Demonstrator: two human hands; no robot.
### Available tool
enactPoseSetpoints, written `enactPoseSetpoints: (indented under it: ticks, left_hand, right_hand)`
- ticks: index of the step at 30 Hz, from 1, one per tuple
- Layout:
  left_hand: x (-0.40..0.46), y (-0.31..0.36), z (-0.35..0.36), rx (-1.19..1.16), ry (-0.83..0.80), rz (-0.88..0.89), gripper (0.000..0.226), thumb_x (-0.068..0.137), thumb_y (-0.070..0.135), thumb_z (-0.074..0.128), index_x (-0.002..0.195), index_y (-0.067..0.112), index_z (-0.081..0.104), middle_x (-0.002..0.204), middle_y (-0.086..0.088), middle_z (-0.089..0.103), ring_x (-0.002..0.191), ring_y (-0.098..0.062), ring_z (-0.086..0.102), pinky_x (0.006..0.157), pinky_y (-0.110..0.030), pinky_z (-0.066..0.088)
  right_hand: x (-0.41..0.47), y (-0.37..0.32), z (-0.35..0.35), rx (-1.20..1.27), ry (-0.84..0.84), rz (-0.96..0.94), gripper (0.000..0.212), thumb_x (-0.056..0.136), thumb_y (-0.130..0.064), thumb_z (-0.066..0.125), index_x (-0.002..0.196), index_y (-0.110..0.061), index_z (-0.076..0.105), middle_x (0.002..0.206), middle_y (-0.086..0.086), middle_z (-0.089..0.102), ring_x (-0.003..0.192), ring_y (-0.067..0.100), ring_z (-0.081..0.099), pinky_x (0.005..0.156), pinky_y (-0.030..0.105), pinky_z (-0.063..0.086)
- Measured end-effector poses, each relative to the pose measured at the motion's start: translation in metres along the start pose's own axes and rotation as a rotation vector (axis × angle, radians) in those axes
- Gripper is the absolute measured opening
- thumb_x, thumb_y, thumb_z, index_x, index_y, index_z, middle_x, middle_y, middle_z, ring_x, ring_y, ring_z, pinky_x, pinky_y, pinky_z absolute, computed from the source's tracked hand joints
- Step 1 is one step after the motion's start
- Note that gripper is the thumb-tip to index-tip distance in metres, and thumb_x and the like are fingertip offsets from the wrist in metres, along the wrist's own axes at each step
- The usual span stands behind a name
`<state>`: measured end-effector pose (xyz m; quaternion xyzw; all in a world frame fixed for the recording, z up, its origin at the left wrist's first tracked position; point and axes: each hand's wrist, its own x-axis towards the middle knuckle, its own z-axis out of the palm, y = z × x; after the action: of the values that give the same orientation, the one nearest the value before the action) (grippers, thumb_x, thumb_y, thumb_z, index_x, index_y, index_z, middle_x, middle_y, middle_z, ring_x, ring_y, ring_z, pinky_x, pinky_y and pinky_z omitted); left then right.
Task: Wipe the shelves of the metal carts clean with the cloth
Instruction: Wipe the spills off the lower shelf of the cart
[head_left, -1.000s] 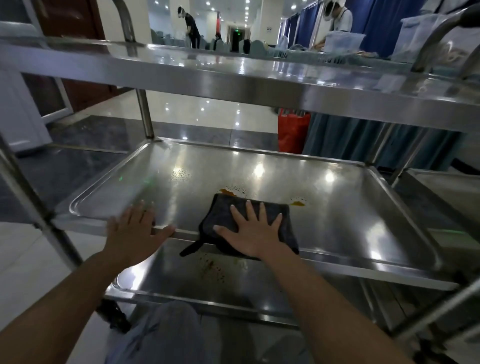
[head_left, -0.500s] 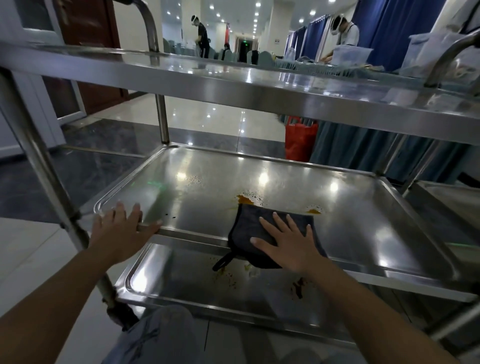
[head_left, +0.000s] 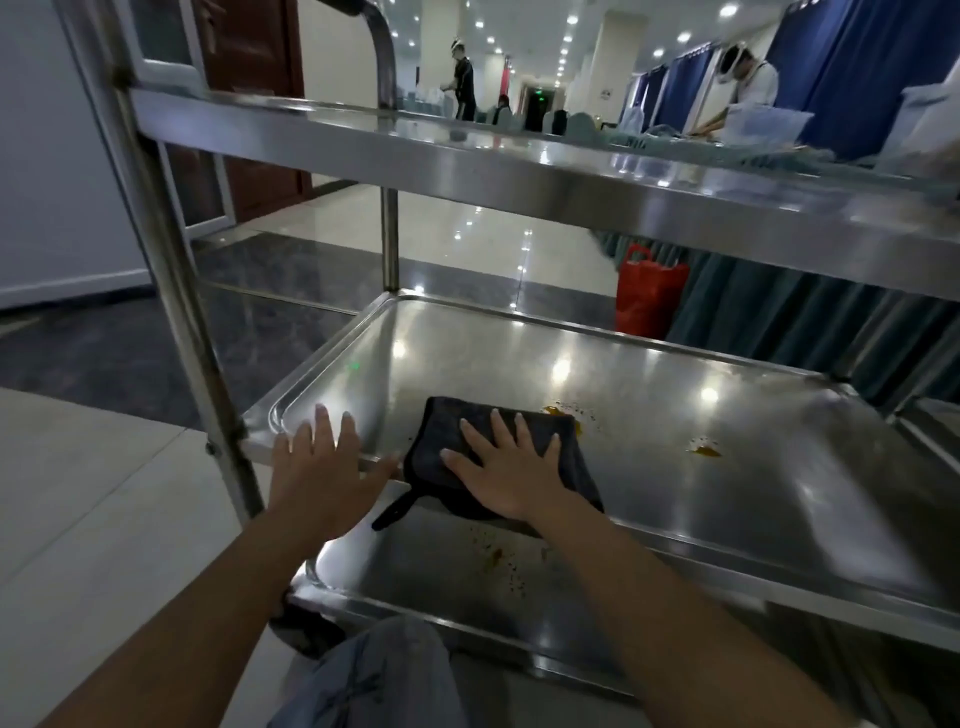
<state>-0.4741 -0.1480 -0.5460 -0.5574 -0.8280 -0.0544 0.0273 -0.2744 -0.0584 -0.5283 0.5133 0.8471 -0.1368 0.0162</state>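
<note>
The dark cloth (head_left: 498, 447) lies on the middle shelf (head_left: 701, 467) of the metal cart, at its near edge. Its long side runs left to right, and a small loop (head_left: 395, 512) hangs over the edge toward the person. The right hand (head_left: 506, 475) presses flat on the cloth with fingers straight and spread, so the cloth is under the palm. The left hand (head_left: 322, 473) rests open on the shelf rim, just beside the cloth. Orange stains (head_left: 704, 449) lie to the right of the cloth.

Dark grey cloth (head_left: 457, 431), silver metal shelf (head_left: 753, 467) with orange-brown stains (head_left: 704, 450), red bag (head_left: 647, 299).
</note>
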Motion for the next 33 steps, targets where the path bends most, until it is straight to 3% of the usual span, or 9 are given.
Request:
enactPoseSetpoints:
  ticks: [4, 6, 9, 11, 14, 18, 23, 33]
  left_hand:
    - [0.011, -0.012, -0.008, 0.108, 0.072, 0.052, 0.077, 0.091, 0.064, 0.006, 0.152, 0.017, -0.002, 0.157, -0.015, 0.021, 0.139, -0.031, 0.031, 0.109, -0.045, 0.027]
    - [0.029, -0.028, -0.015, 0.086, 0.059, 0.049, 0.074, 0.094, 0.061, 0.011, 0.152, 0.018, -0.006, 0.157, -0.014, 0.021, 0.141, -0.032, 0.026, 0.110, -0.048, 0.024]
    - [0.051, -0.046, -0.009, 0.063, 0.025, 0.138, 0.072, 0.095, 0.058, 0.013, 0.152, 0.015, 0.002, 0.160, -0.009, 0.013, 0.147, -0.026, 0.006, 0.118, -0.049, 0.009]
    - [0.054, -0.050, 0.004, -0.001, 0.010, 0.160, 0.071, 0.095, 0.058, 0.013, 0.153, 0.016, 0.007, 0.161, -0.005, 0.012, 0.148, -0.022, 0.003, 0.118, -0.046, 0.005]
    - [0.055, -0.055, 0.018, -0.085, 0.093, 0.138, 0.067, 0.096, 0.053, 0.016, 0.152, 0.018, 0.011, 0.158, -0.001, 0.024, 0.145, -0.019, 0.016, 0.115, -0.042, 0.012]
    - [0.054, -0.057, 0.019, -0.110, 0.134, 0.140, 0.066, 0.094, 0.046, 0.012, 0.152, 0.015, 0.014, 0.151, -0.003, 0.037, 0.139, -0.020, 0.029, 0.109, -0.040, 0.016]
    - [0.055, -0.059, 0.015, -0.248, 0.165, 0.148, 0.060, 0.099, 0.042, 0.014, 0.149, 0.011, 0.024, 0.149, -0.009, 0.040, 0.138, -0.024, 0.033, 0.112, -0.043, 0.019]
    - [0.053, -0.054, 0.015, -0.182, 0.145, 0.133, 0.071, 0.088, 0.056, 0.013, 0.148, 0.021, 0.028, 0.150, 0.000, 0.039, 0.138, -0.019, 0.031, 0.111, -0.042, 0.017]
  right_hand:
    - [0.018, -0.026, 0.001, -0.069, -0.001, -0.084, 0.066, 0.086, -0.075, 0.007, 0.147, -0.050, 0.003, 0.161, -0.006, -0.007, 0.147, 0.028, -0.005, 0.109, 0.063, -0.006]
    - [0.009, -0.010, -0.004, -0.140, 0.019, -0.095, 0.065, 0.086, -0.075, 0.006, 0.146, -0.052, 0.005, 0.161, -0.008, -0.002, 0.147, 0.026, 0.003, 0.110, 0.060, 0.003]
    - [-0.014, 0.016, -0.006, -0.199, 0.081, -0.068, 0.080, 0.073, -0.083, -0.006, 0.146, -0.051, 0.004, 0.161, -0.010, 0.001, 0.145, 0.023, 0.009, 0.109, 0.056, 0.009]
    - [-0.024, 0.017, -0.003, -0.197, 0.118, -0.077, 0.092, 0.066, -0.087, -0.014, 0.147, -0.048, 0.007, 0.161, -0.008, 0.003, 0.145, 0.023, 0.008, 0.112, 0.056, 0.007]
    - [-0.013, 0.001, 0.003, -0.136, 0.141, -0.065, 0.096, 0.065, -0.088, -0.012, 0.148, -0.044, 0.009, 0.161, -0.004, 0.000, 0.146, 0.025, 0.000, 0.113, 0.059, -0.009]
    - [0.033, -0.045, 0.006, -0.079, 0.057, -0.122, 0.071, 0.075, -0.085, 0.001, 0.141, -0.059, -0.004, 0.161, -0.004, -0.010, 0.146, 0.030, -0.012, 0.107, 0.062, -0.017]
    - [0.090, -0.092, 0.006, -0.118, 0.045, -0.143, 0.062, 0.085, -0.076, 0.012, 0.143, -0.057, 0.002, 0.161, 0.000, -0.008, 0.145, 0.035, -0.012, 0.102, 0.071, -0.016]
    - [0.041, -0.024, 0.002, -0.103, 0.049, -0.036, 0.073, 0.073, -0.088, 0.004, 0.140, -0.061, -0.005, 0.160, -0.008, -0.013, 0.146, 0.029, -0.014, 0.104, 0.066, -0.015]
